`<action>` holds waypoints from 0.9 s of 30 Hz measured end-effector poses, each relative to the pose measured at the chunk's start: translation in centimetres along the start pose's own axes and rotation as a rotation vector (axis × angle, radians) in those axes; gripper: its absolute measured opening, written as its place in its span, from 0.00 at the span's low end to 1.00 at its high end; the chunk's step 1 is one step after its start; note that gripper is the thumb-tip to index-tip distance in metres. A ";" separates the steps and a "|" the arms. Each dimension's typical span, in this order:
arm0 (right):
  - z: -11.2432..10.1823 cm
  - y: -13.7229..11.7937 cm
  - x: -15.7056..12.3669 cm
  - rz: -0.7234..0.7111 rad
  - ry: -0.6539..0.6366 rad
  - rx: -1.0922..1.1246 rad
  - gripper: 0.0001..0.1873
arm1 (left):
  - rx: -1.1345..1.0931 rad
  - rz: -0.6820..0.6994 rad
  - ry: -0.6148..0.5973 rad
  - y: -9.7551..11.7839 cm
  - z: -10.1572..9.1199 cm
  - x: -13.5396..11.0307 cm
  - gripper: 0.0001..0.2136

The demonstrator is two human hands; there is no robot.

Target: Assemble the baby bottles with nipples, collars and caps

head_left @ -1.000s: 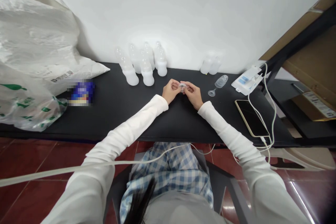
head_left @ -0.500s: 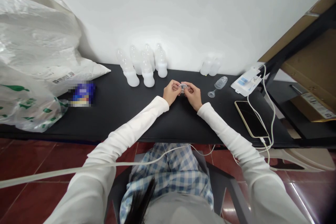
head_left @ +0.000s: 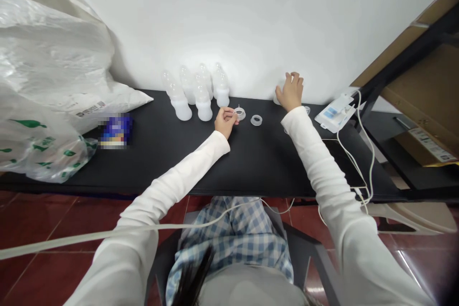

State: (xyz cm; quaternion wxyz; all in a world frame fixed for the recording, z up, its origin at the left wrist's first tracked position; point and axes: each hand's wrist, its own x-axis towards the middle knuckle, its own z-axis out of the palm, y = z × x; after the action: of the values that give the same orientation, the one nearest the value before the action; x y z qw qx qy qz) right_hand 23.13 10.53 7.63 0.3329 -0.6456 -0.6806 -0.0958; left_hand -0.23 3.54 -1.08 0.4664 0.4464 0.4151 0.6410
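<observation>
**Left hand pinches a teat, right hand at the back wall**

A white cable (head_left: pixel 161 225) crosses the lap at 6 o'clock, slack and clear of both sleeves. On the black table (head_left: pixel 179 162), just past centre toward 12 o'clock, the left hand (head_left: pixel 225 122) rests on its heel. Its fingers are curled and its thumb and forefinger pinch the rim of a clear teat (head_left: pixel 239 114); the table probably steadies such a small, soft part. A translucent screw ring (head_left: pixel 256 120) lies flat just beside it at 1 o'clock, apart from both hands.

At 11 o'clock the baby bottles (head_left: pixel 201 93) stand upright in a tight cluster, out of the working space. At 1 o'clock the right hand (head_left: pixel 290 91) is stretched to the wall, its fingers loosely spread and draped over a pale bottle (head_left: pixel 278 99). Whether they have closed on it cannot be told.

At 9 o'clock the plastic bag (head_left: pixel 53 57) carries a printed label (head_left: pixel 88 107), too small to read. The blue packet (head_left: pixel 115 130) is blurred, and the label on the cardboard box (head_left: pixel 428 141) at 3 o'clock is illegible.
</observation>
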 end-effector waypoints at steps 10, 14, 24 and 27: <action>2.1 1.6 0.6 0.039 -0.039 -0.064 0.17 | -0.038 -0.052 -0.018 -0.6 0.1 0.4 0.18; 0.5 0.9 0.0 -0.002 0.017 0.147 0.16 | -0.058 -0.001 -0.018 -0.5 0.0 0.5 0.20; -1.5 -8.0 -6.5 -0.291 -0.130 0.458 0.09 | -0.012 0.332 0.080 1.7 -0.5 0.1 0.25; -1.5 -8.5 -7.3 -0.345 -0.209 0.482 0.08 | -0.005 0.356 0.106 2.1 -0.6 0.0 0.25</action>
State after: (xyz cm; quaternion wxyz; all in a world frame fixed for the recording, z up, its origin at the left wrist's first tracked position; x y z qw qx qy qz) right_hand 15.22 2.49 7.06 0.3833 -0.4294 -0.8138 0.0802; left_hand -1.24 2.97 0.74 0.3241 0.4772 0.3521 0.7371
